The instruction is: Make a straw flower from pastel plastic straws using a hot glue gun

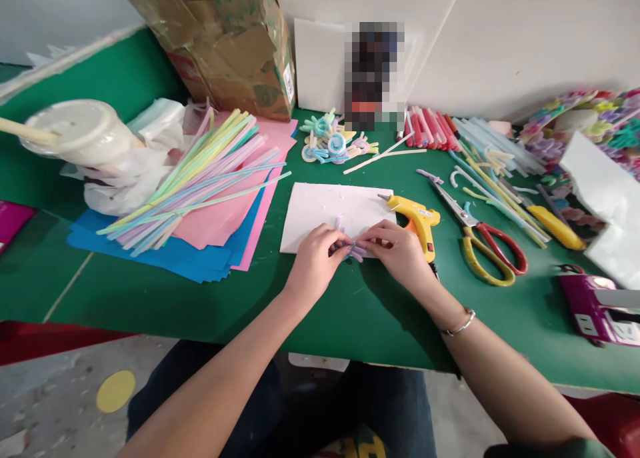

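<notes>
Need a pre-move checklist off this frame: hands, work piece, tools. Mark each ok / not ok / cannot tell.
1. Left hand and right hand pinching the purple piece: ok.
2. White board lying flat on the table: ok.
3. Generous room between glue gun and right hand: not ok, the gun lies close beside it.
4. Glue gun cool: cannot tell.
5. Scissors clear of both hands: ok, lying right of the gun.
</notes>
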`<state>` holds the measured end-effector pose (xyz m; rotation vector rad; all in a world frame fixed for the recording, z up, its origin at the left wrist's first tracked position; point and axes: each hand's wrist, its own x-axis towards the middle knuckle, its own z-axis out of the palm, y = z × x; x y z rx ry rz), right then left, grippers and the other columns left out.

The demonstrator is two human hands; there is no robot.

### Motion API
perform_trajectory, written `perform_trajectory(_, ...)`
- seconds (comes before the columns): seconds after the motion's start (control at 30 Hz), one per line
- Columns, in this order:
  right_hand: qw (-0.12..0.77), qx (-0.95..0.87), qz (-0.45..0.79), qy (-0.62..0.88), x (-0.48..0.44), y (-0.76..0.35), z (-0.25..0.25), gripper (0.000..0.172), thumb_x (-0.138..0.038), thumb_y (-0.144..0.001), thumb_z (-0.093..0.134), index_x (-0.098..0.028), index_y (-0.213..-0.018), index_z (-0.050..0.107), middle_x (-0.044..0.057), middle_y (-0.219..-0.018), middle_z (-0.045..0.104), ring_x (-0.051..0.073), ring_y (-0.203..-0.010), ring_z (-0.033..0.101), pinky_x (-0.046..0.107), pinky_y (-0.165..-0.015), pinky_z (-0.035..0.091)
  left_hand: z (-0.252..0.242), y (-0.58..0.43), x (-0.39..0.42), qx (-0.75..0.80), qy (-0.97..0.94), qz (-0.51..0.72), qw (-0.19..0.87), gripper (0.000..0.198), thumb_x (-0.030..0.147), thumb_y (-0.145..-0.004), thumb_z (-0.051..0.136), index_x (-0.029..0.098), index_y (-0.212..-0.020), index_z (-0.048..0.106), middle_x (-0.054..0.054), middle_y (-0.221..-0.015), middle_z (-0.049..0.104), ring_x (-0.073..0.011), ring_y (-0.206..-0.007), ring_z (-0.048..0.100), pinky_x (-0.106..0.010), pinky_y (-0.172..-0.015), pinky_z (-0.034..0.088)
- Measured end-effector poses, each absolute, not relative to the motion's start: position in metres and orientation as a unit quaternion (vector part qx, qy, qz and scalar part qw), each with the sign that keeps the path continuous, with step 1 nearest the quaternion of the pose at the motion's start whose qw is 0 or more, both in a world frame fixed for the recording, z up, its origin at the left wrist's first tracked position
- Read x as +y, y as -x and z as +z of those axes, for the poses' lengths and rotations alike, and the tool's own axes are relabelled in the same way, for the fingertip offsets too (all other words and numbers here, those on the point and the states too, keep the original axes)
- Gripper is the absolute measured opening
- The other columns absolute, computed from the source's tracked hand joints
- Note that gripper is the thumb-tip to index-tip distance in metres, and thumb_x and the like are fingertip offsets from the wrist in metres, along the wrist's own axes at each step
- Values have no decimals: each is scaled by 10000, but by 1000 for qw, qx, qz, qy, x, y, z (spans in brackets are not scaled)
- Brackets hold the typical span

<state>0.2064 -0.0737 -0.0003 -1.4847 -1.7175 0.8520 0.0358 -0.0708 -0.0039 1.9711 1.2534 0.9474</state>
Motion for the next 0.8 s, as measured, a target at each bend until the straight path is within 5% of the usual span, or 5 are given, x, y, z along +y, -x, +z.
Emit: perform_trajectory(0.8, 326, -708, 281, 559, -81, -202, 6, 123, -266, -821, 621, -180, -830, 708, 49, -857, 640, 86, -538, 531, 253, -521, 474, -5, -39, -74, 488, -763, 340, 254, 87, 77, -791, 631, 163, -799, 627, 3, -767, 538, -133, -696, 588, -263, -631, 512)
